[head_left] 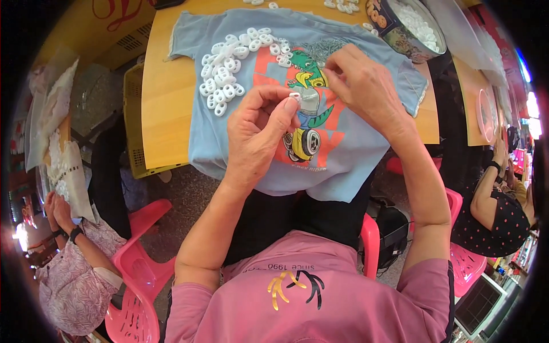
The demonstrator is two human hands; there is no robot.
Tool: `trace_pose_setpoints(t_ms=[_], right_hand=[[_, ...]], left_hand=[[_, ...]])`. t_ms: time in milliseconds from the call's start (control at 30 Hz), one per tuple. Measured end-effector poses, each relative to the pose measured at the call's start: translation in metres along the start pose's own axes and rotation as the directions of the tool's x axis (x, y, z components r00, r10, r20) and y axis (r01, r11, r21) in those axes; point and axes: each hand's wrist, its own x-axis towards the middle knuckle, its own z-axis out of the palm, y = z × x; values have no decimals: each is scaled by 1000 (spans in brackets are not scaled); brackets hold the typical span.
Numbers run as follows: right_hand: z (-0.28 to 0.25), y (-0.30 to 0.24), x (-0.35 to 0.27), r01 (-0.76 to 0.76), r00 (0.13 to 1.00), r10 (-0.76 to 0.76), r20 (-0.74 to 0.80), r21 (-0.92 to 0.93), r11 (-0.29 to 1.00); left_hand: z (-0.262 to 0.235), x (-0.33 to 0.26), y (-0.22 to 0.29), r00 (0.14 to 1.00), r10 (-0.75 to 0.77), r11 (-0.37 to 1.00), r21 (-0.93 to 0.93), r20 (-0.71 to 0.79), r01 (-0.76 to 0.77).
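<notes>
Small white ring, centre frame

My left hand (260, 123) pinches the light, stiff white ring (295, 96) by its rim; my right hand (360, 86), fingers together, seems to hold something tiny.

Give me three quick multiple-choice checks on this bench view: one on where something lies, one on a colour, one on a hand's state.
1. Where does the heap of white rings lie?
A. on the light blue T-shirt, left of the hands
B. on the pink chair
C. on the person's lap

2. What colour is the tabletop under the shirt?
A. grey
B. yellowish wood tone
C. black

3. What is the left hand doing?
A. lying flat and empty
B. pinching a small white ring at its fingertips
C. gripping the round tin

Answers: 1 A, the heap sits on the shirt's upper left; 2 B, bare table shows beside the shirt; 3 B, thumb and forefinger close on the ring, with the right hand close by.
</notes>
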Motion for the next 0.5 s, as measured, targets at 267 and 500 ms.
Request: trace_pose_setpoints(t_ms=[267, 500], right_hand=[[-8, -15, -5, -206, 970, 243, 13, 572, 794], [0, -38, -15, -312, 936, 268, 230, 893, 324]], left_hand=[[-2, 4, 4, 999, -46, 995, -91, -10, 44], [-2, 4, 7, 997, -81, 987, -138, -5, 79]])
